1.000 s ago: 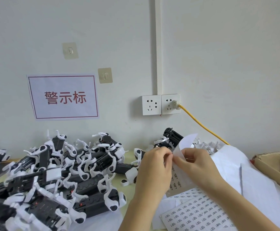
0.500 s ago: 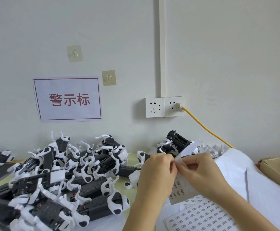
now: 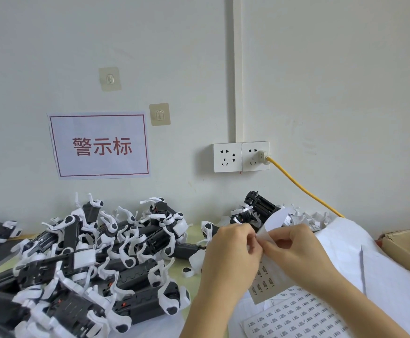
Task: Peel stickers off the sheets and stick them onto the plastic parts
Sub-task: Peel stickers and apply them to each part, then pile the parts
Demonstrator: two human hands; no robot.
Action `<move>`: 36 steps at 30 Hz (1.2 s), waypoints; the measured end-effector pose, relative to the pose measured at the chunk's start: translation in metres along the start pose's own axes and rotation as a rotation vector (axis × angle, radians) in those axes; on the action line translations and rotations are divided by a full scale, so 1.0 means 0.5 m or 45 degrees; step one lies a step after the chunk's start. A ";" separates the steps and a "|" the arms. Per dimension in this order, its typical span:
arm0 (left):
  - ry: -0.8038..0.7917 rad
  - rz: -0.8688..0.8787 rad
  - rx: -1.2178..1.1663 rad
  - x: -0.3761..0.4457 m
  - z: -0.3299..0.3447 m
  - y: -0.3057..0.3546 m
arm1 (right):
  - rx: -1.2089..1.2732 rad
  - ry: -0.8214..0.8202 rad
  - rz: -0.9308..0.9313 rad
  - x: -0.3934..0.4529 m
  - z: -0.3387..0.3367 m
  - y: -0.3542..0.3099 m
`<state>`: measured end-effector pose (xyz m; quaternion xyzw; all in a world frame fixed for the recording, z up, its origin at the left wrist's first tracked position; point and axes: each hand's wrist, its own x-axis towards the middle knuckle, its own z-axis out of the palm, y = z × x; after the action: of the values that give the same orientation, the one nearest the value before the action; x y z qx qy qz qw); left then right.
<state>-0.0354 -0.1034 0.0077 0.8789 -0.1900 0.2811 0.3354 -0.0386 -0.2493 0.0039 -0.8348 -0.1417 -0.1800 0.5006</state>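
**Both hands at one sticker sheet**

The left hand and right hand meet fingertip to fingertip, each grip pinching the raised sticker sheet (its top curls back). Black-and-white plastic parts heap on the tabletop left of the grips; another sheet lies below.

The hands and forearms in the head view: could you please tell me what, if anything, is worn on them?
Nothing is worn that shows. The left hand and right hand are bare, without gloves, and no ring, watch or bracelet can be seen. Both forearms are bare down to the frame's lower edge; no sleeve is in view.
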 end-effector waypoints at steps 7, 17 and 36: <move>-0.041 -0.044 -0.234 0.003 0.006 -0.010 | -0.042 0.034 0.027 0.006 -0.011 0.011; -0.003 -0.081 -0.313 0.004 0.002 -0.011 | -0.136 0.032 0.019 0.005 -0.013 0.007; 0.318 -0.366 -0.441 0.007 -0.011 -0.010 | -0.179 0.125 0.179 0.000 -0.048 -0.016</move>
<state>-0.0320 -0.0966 0.0106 0.7848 -0.0657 0.3000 0.5383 -0.0458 -0.2668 0.0206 -0.8659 -0.0449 -0.1946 0.4586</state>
